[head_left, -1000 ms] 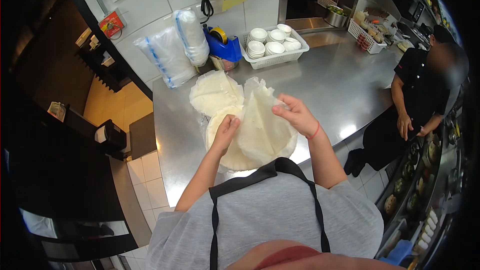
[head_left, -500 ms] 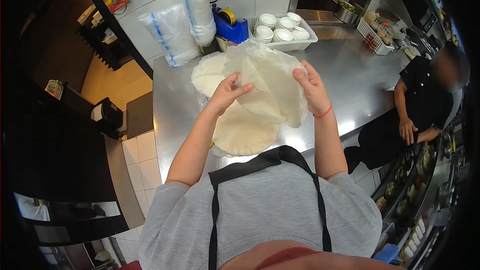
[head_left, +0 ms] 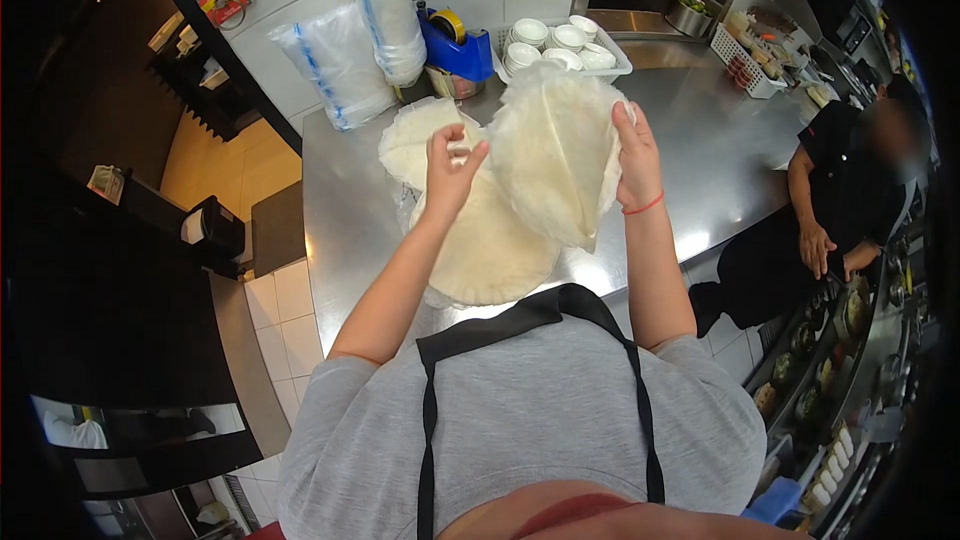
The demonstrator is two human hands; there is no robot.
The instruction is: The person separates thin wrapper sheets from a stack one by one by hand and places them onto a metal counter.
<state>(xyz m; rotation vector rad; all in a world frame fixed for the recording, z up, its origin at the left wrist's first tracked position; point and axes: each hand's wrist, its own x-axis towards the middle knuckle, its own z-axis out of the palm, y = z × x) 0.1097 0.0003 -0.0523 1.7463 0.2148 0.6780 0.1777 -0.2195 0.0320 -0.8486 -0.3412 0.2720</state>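
Observation:
My right hand [head_left: 638, 155] grips the right edge of a thin, pale round dough sheet [head_left: 550, 150], raised above the counter with a crease down its middle. My left hand [head_left: 452, 168] is left of that sheet, thumb and curled fingers apart, with nothing visible between them. Under the hands lies another round dough sheet [head_left: 490, 255] on the steel counter [head_left: 345, 200]. A further pale round [head_left: 403, 145] lies behind my left hand, partly overlapped. Clear film shows at the edges of the rounds.
Rolls of clear plastic bags [head_left: 345, 70] lean on the wall beside a blue tape dispenser [head_left: 455, 48]. A white basket [head_left: 625, 65] holds stacked white cups [head_left: 568, 37]. To the right, a person in black [head_left: 825, 155] is beside a counter of food containers [head_left: 800, 340].
My left hand has let go of the raised dough sheet and moved slightly left and up. The sheet has swung right and hangs from my right hand, uncovering more of the round below.

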